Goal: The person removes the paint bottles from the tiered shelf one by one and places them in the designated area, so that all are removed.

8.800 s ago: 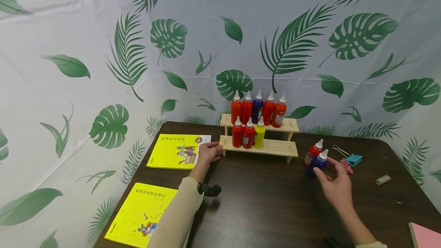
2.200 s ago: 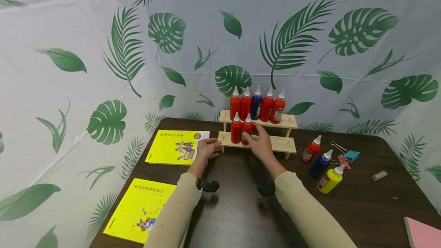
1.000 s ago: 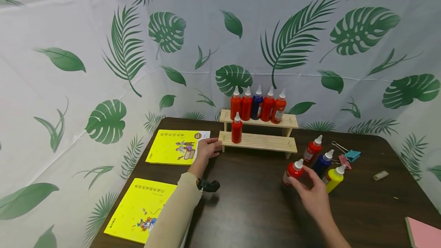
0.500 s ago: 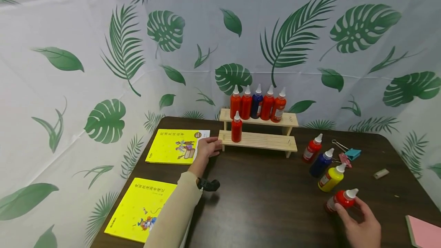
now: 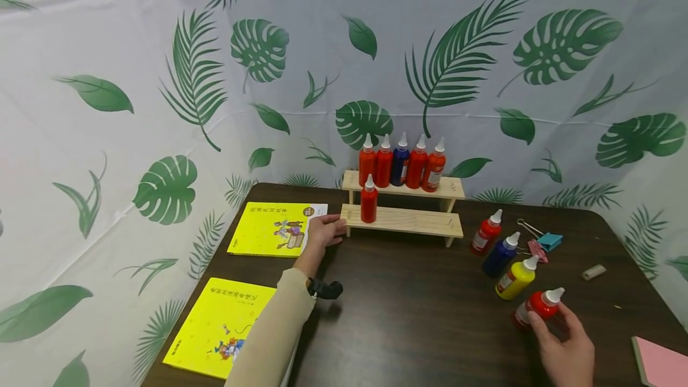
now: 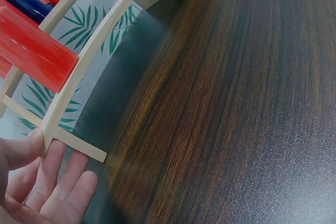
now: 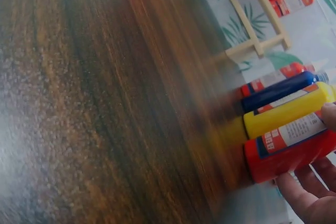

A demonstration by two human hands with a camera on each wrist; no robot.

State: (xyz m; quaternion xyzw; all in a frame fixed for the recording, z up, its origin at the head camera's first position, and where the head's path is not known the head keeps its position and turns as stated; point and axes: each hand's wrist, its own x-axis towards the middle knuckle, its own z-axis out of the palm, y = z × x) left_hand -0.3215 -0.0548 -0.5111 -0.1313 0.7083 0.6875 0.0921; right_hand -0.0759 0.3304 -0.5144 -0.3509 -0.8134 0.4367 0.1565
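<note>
At the left end of the two-step wooden rack's lower shelf [image 5: 414,220], my left hand [image 5: 322,236] pinches the board, thumb above and fingers beneath in the left wrist view. One red paint bottle [image 5: 368,203] stands upright on that shelf. My right hand [image 5: 567,339] holds another red paint bottle [image 7: 283,153] at the table's right side, in front of a yellow paint bottle [image 5: 516,279]. Behind the yellow one stand a blue bottle [image 5: 500,257] and a red bottle [image 5: 486,234], in a slanting row. Several red bottles and one blue bottle [image 5: 400,166] line the upper shelf [image 5: 451,187].
Two yellow books, a far one [image 5: 269,232] and a near one [image 5: 220,327], lie at the left. Beyond the bottle row are teal and pink binder clips [image 5: 550,241] and a small pale cylinder [image 5: 593,272]. A pink pad [image 5: 661,360] lies near right. A leaf-print cloth [image 5: 301,76] hangs behind.
My right hand has taken the yellow bottle, then a red bottle, off the lower shelf to the row at the right, after the blue one. My left hand has stayed at the rack's end.
</note>
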